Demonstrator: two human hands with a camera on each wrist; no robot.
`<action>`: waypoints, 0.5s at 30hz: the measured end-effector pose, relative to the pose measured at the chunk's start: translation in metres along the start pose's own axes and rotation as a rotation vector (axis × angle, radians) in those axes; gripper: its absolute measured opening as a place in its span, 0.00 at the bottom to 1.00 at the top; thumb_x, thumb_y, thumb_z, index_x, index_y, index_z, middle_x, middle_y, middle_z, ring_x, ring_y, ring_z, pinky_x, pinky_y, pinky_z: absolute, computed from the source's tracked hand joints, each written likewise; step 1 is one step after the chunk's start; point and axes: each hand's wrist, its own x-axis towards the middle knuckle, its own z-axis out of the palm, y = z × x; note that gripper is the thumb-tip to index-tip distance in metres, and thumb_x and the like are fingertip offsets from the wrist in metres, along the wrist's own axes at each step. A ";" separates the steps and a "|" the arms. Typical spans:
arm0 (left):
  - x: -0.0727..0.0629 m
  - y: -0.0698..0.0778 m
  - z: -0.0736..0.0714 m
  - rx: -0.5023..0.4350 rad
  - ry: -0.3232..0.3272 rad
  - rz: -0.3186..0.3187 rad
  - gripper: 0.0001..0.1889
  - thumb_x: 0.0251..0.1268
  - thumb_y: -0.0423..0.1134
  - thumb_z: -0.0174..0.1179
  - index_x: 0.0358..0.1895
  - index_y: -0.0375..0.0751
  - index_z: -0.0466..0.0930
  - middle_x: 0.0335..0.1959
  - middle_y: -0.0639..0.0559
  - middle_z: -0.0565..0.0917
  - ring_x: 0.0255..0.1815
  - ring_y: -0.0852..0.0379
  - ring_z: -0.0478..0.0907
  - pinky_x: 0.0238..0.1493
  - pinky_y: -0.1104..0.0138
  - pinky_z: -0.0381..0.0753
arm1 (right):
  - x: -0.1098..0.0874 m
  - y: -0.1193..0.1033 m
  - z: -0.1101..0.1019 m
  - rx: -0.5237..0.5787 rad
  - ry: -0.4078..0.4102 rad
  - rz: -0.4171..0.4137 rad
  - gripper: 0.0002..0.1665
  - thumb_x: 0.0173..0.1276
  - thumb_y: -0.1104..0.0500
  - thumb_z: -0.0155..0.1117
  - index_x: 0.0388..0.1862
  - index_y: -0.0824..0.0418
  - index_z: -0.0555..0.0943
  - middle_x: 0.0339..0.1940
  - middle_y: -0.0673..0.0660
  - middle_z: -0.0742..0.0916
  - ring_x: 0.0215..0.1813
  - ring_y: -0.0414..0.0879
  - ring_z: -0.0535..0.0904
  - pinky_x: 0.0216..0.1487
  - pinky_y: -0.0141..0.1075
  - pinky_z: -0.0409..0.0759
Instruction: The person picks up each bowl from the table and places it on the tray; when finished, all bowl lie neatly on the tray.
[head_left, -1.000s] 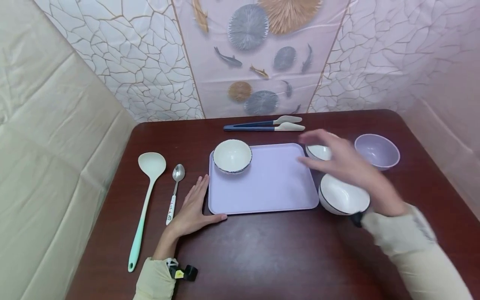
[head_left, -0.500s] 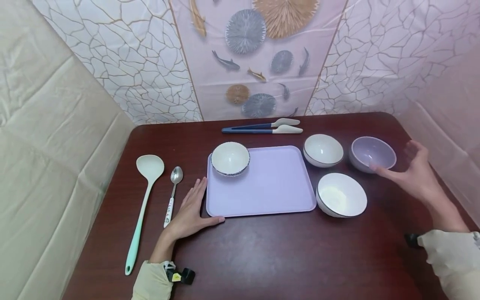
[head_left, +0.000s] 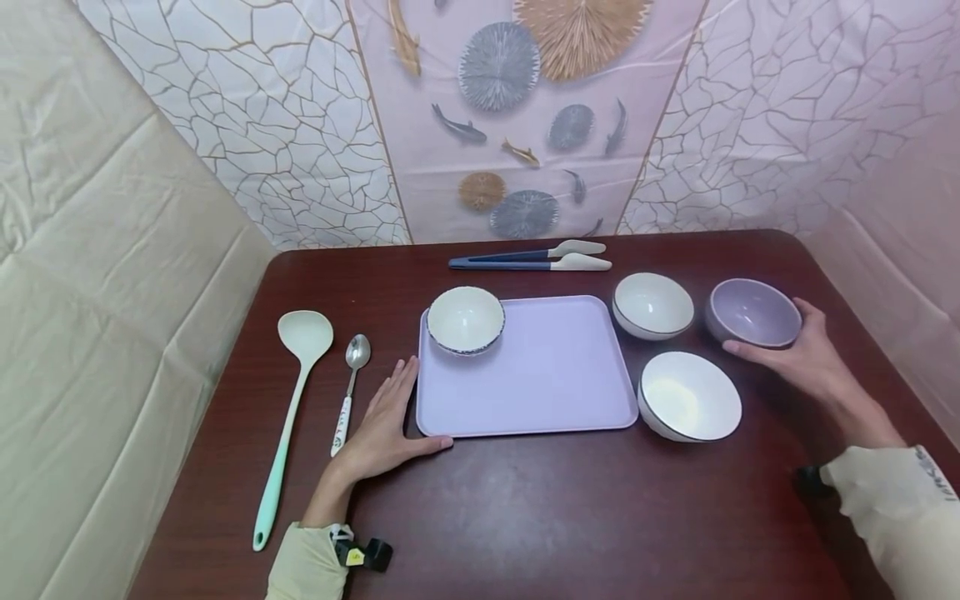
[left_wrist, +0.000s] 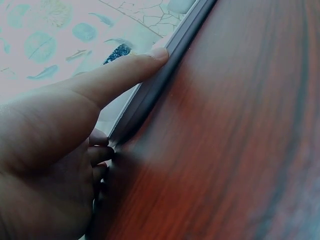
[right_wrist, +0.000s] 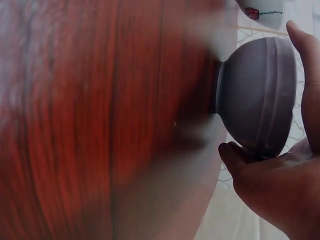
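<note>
A pale lilac tray (head_left: 540, 367) lies mid-table with a white dark-rimmed bowl (head_left: 466, 320) on its back left corner. My left hand (head_left: 378, 429) lies at the tray's left side, fingers straight along the edge and thumb at the front left corner; the left wrist view shows the thumb (left_wrist: 135, 67) along the rim. At the right, my right hand (head_left: 813, 358) holds a purple bowl (head_left: 752, 313), thumb at its near side and fingers round its right side. In the right wrist view the purple bowl (right_wrist: 255, 97) stands upright, its foot at the tabletop.
Two white bowls (head_left: 653, 306) (head_left: 689, 397) stand between the tray and the purple bowl. Blue and white tongs (head_left: 531, 257) lie behind the tray. A mint-handled ladle (head_left: 292, 417) and a metal spoon (head_left: 349, 387) lie at the left. Cloth-covered walls (head_left: 517, 167) border the table.
My right hand has moved right from over the white bowls to the far side of the purple bowl, then closed in on it. My left hand stays at the tray.
</note>
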 end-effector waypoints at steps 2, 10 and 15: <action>0.000 0.000 0.000 0.001 0.000 0.001 0.64 0.49 0.65 0.70 0.79 0.39 0.39 0.80 0.44 0.44 0.79 0.48 0.35 0.75 0.50 0.38 | 0.001 0.001 0.002 -0.003 0.005 0.004 0.70 0.59 0.48 0.75 0.78 0.67 0.34 0.70 0.81 0.55 0.65 0.72 0.58 0.67 0.57 0.55; 0.000 0.000 0.001 0.005 0.000 0.002 0.63 0.49 0.64 0.71 0.79 0.40 0.39 0.80 0.45 0.44 0.79 0.49 0.35 0.75 0.50 0.38 | 0.005 0.007 0.010 0.020 0.070 0.006 0.69 0.55 0.50 0.78 0.78 0.65 0.39 0.71 0.74 0.59 0.64 0.66 0.60 0.65 0.40 0.61; 0.000 -0.001 0.001 0.004 0.001 -0.004 0.63 0.49 0.64 0.71 0.79 0.40 0.39 0.80 0.45 0.44 0.79 0.50 0.35 0.75 0.51 0.38 | 0.008 0.010 0.014 0.051 0.118 0.009 0.66 0.54 0.52 0.80 0.77 0.65 0.43 0.70 0.70 0.61 0.62 0.60 0.62 0.61 0.32 0.63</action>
